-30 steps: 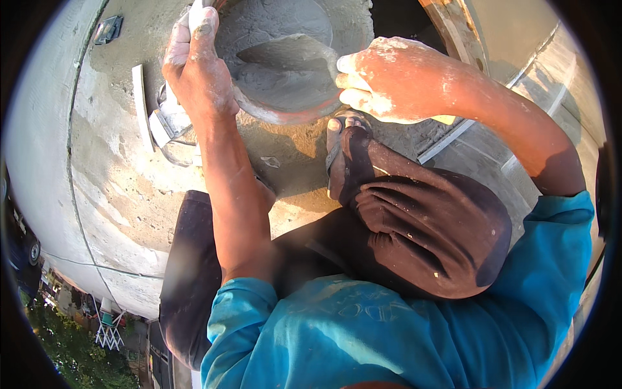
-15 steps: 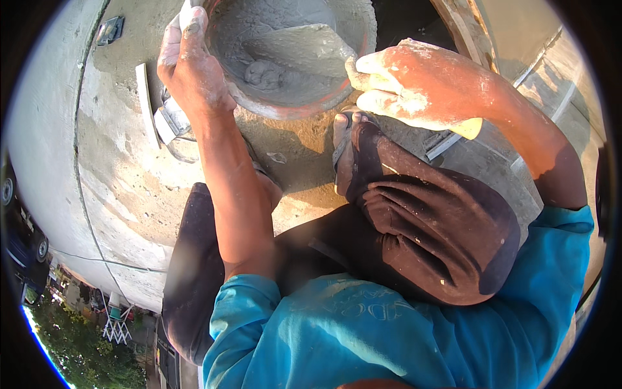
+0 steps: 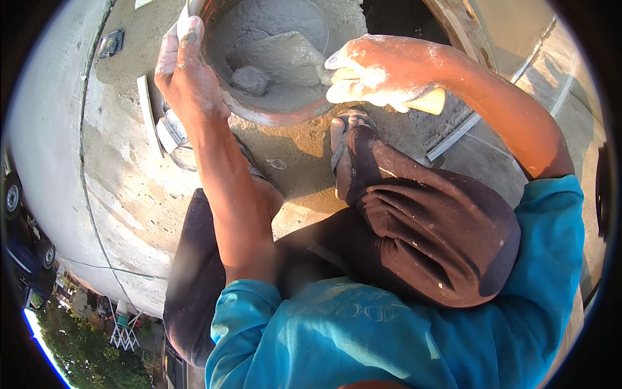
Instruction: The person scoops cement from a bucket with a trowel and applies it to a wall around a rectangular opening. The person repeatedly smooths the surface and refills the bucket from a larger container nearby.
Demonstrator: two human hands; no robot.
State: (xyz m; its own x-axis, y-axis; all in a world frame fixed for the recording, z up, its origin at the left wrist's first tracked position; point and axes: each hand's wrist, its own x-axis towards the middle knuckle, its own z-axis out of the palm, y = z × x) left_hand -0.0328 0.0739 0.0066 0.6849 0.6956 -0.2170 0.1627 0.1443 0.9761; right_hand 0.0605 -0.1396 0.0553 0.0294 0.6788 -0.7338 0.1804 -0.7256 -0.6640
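Observation:
A round bucket point(image 3: 262, 117) holds wet grey mortar point(image 3: 259, 23), with a rounded lump point(image 3: 249, 79) near its front. My right hand point(image 3: 382, 74) is closed round the pale yellow handle of a trowel point(image 3: 291, 52); its mortar-coated blade lies inside the bucket. My left hand point(image 3: 191, 74), smeared white, is raised at the bucket's left side, fingers closed on a thin pale thing at the top edge of view that I cannot make out.
My sandalled foot point(image 3: 343, 149) rests below the bucket. Left are white strips point(image 3: 149, 117), a metal piece point(image 3: 172, 133) and a dark object point(image 3: 110, 43). A dark opening point(image 3: 402, 19) with boards point(image 3: 453, 26) lies behind right. A car point(image 3: 29, 227) shows far left.
The trowel and my right hand shifted right, then back left. A lump of mortar now shows beside the blade that was not visible a second ago. My left hand has moved slightly left.

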